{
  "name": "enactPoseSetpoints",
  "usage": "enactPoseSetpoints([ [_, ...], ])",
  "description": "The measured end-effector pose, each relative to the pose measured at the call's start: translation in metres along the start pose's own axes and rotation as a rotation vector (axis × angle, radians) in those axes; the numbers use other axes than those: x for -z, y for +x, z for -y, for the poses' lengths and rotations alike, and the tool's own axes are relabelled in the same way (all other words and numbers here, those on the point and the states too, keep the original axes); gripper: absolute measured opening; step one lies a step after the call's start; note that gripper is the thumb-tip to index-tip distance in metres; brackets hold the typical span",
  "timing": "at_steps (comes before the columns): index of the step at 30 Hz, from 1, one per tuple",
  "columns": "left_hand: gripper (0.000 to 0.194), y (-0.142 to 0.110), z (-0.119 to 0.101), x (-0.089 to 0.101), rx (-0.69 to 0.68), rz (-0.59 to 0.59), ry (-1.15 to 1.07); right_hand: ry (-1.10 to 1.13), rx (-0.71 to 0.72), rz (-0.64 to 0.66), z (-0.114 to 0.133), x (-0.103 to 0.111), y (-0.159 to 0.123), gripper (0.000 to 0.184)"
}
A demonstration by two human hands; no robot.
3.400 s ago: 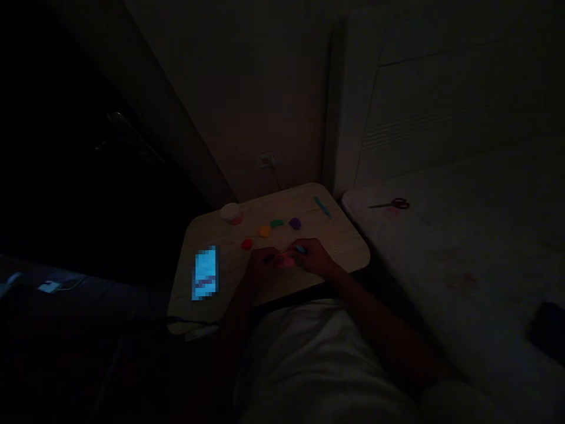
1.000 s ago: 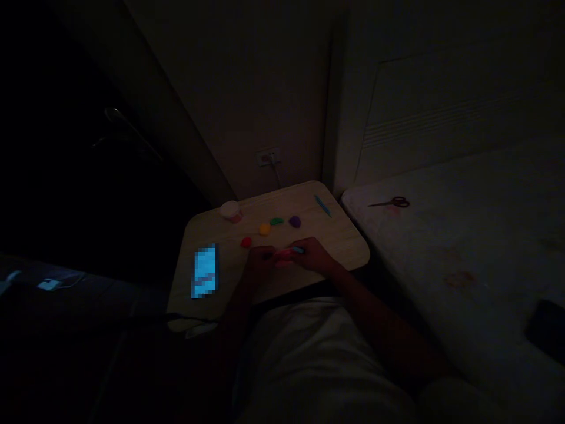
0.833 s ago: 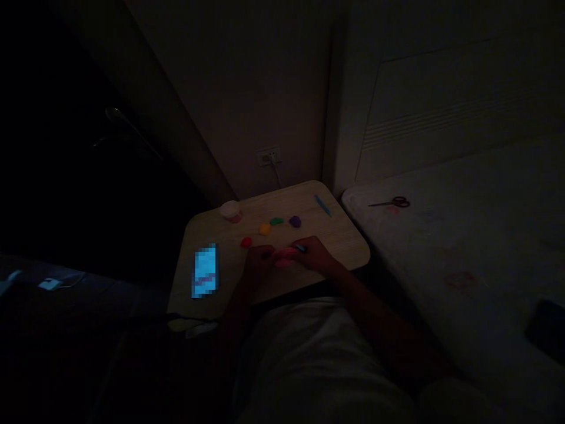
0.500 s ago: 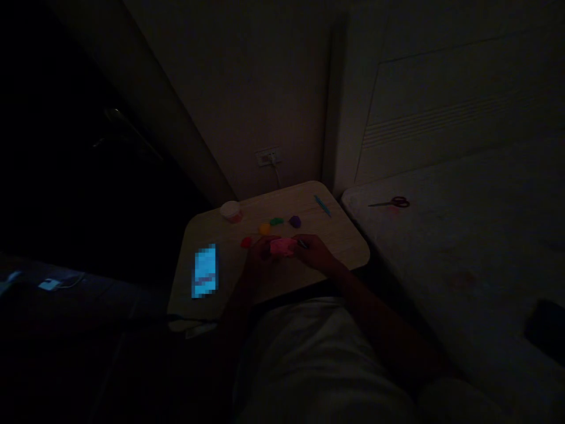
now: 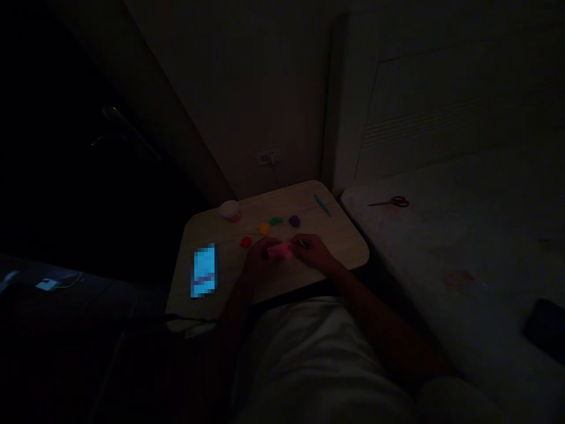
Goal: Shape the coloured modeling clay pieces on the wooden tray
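A soft pink lump of modelling clay (image 5: 279, 251) is held between my two hands over the near part of a small wooden-topped table (image 5: 238, 282). My left hand (image 5: 259, 254) has its fingers closed around the left end of the clay. From the other side, my right hand (image 5: 314, 253) pinches the right end. A thin pale thing (image 5: 302, 242) shows at the right hand's fingers; the dimness hides what it is. Just beyond the hands lie a red lump (image 5: 246, 242), a yellow lump (image 5: 264, 228), a green piece (image 5: 276, 221) and a purple lump (image 5: 294, 221).
A lidded tub (image 5: 230, 211) stands at the back left, and a lit phone (image 5: 204, 272) lies on the left. A blue pen-like stick (image 5: 322, 205) rests at the back right. Scissors (image 5: 392, 202) lie on the pale surface beside the table. A wall socket (image 5: 267, 156) holds a plug.
The pink clay has turned and changed outline between my hands, now looking narrower and uneven. Both hands stay in nearly the same place. The objects on the table have not moved.
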State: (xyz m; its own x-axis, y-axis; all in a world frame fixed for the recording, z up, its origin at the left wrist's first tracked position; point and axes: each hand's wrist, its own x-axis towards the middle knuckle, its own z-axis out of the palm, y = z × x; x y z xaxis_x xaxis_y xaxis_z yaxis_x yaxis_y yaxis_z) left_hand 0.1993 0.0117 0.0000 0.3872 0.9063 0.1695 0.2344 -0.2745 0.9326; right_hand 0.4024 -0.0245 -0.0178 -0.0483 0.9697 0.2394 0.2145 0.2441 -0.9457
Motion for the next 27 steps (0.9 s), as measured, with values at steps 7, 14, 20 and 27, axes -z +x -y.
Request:
enactPoseSetpoints([
  [7,0.029,0.000,0.002,0.000,-0.033,0.059,-0.035,0.003,-0.014,-0.023,-0.001,-0.001,0.000,0.024],
  [14,0.041,0.007,0.011,0.001,-0.143,0.018,0.048,0.037,-0.007,-0.120,-0.004,-0.003,0.000,0.020],
  [20,0.020,0.003,0.010,-0.006,-0.076,-0.099,0.079,-0.265,-0.029,-0.141,0.007,0.002,-0.004,0.013],
  [27,0.016,-0.006,0.005,-0.004,-0.275,-0.123,0.430,-0.521,-0.092,-0.166,0.006,0.007,-0.005,0.013],
])
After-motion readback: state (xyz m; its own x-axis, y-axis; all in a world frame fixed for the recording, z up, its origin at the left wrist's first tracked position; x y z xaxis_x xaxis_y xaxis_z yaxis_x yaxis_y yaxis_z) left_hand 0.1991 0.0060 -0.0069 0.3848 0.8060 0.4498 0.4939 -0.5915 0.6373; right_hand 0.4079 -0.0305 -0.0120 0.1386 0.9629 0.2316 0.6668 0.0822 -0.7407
